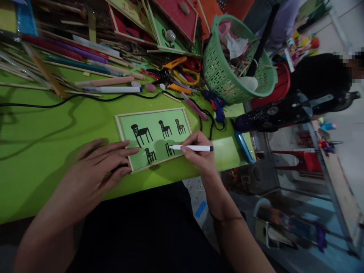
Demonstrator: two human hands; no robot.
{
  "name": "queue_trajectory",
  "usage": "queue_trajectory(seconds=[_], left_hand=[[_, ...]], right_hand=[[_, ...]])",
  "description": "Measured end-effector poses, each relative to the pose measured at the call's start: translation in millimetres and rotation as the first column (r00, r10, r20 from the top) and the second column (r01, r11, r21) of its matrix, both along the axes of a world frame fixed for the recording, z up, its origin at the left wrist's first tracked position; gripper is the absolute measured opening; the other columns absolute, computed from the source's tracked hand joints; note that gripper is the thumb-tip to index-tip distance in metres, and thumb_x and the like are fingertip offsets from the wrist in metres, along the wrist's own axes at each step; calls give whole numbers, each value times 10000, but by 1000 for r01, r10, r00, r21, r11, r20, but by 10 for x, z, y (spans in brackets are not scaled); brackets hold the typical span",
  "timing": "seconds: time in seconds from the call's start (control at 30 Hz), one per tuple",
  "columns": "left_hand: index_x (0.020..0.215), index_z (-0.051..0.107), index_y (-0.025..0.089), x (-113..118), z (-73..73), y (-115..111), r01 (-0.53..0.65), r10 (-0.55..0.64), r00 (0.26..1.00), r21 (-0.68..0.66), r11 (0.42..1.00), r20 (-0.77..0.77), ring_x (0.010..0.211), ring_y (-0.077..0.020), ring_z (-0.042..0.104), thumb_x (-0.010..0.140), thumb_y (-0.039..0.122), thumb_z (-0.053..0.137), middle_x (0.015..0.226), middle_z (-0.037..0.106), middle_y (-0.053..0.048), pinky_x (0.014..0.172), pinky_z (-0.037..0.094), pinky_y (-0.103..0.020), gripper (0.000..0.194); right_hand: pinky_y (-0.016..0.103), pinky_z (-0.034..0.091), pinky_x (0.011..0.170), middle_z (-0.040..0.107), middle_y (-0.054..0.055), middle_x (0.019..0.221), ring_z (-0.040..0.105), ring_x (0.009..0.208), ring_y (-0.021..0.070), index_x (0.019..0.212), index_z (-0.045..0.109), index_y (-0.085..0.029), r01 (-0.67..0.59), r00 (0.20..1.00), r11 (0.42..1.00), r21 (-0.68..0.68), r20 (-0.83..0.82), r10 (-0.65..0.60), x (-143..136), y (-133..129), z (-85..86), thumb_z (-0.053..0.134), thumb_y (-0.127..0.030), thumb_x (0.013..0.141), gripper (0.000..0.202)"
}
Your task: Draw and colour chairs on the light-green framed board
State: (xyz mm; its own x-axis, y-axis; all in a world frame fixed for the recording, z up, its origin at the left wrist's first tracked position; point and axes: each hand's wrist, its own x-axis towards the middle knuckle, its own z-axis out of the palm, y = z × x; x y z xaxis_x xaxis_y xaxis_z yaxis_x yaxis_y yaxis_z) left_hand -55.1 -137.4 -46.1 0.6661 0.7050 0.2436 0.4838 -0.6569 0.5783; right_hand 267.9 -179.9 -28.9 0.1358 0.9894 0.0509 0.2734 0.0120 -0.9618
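Marker [189,148] clamped in right hand [203,157] needs light strokes; left hand [99,167], grip apart, should steady framed card [155,131].

You're at craft workspace, likely small handmade-goods workshop; home craft corner can't be ruled out. Signs on your green tabletop [57,129]: near, wood-edged panel [159,141] with 5 chair drawings; far left, loose wooden sticks [22,70] and markers [113,90]; far middle, framed coloured boards [173,17] and orange-handled tool [166,72]; right, blue glue gun [217,106]; far right, green basket [217,70] holding scraps. Beyond table, to your right: metal-framed stand [331,185], colourful small items [305,42], too blurred to name.
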Motion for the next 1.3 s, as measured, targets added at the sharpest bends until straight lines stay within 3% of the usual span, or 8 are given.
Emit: queue_trajectory(seconds=[0.33, 0.57, 0.83, 1.1, 1.3], left_hand=[[1129, 684, 359, 1, 3, 4, -2, 3, 1000, -3, 1000, 10, 1419, -181, 656, 1174, 480, 418, 1395, 793, 85, 1283, 288, -392, 295], [1125, 704, 348, -14, 28, 2, -6, 5, 1000, -52, 999, -9, 1421, -244, 669, 1156, 491, 449, 1399, 796, 48, 1258, 328, -463, 295], [1096, 709, 347, -4, 45, 2, -9, 9, 1000, -53, 999, 1, 1404, -245, 684, 1146, 437, 466, 1395, 799, 54, 1252, 333, -464, 263], [1129, 678, 355, -21, 13, 4, 10, -10, 1000, -44, 999, -14, 1442, -227, 645, 1161, 471, 449, 1418, 785, 64, 1262, 287, -446, 258], [1123, 679, 370, -1, 41, 18, 9, -9, 1000, -36, 999, 2, 1414, -244, 669, 1153, 467, 450, 1414, 786, 80, 1229, 326, -468, 251]], right_hand=[[302, 422, 594, 638, -41, 736, 540, 630, 138, 841, 665, -254, -31, 1000, 999, 12, 3, 31, 12, -6, 2, 831, -314, 876, 180], [313, 465, 607, 656, -31, 749, 575, 660, 154, 821, 668, -259, -52, 999, 999, 6, 14, 52, 17, -4, 23, 835, -347, 866, 194], [314, 472, 618, 665, -26, 766, 589, 680, 160, 840, 682, -261, -60, 998, 998, 2, 10, 60, 35, -19, -15, 848, -365, 873, 198], [312, 457, 621, 617, -40, 725, 514, 612, 143, 840, 657, -258, 69, 997, 997, 33, -48, -67, 24, -19, -27, 817, -337, 874, 181], [317, 447, 625, 610, -41, 722, 518, 622, 148, 816, 645, -258, 107, 994, 994, 20, -25, -107, 4, 0, -21, 788, -293, 848, 150]])
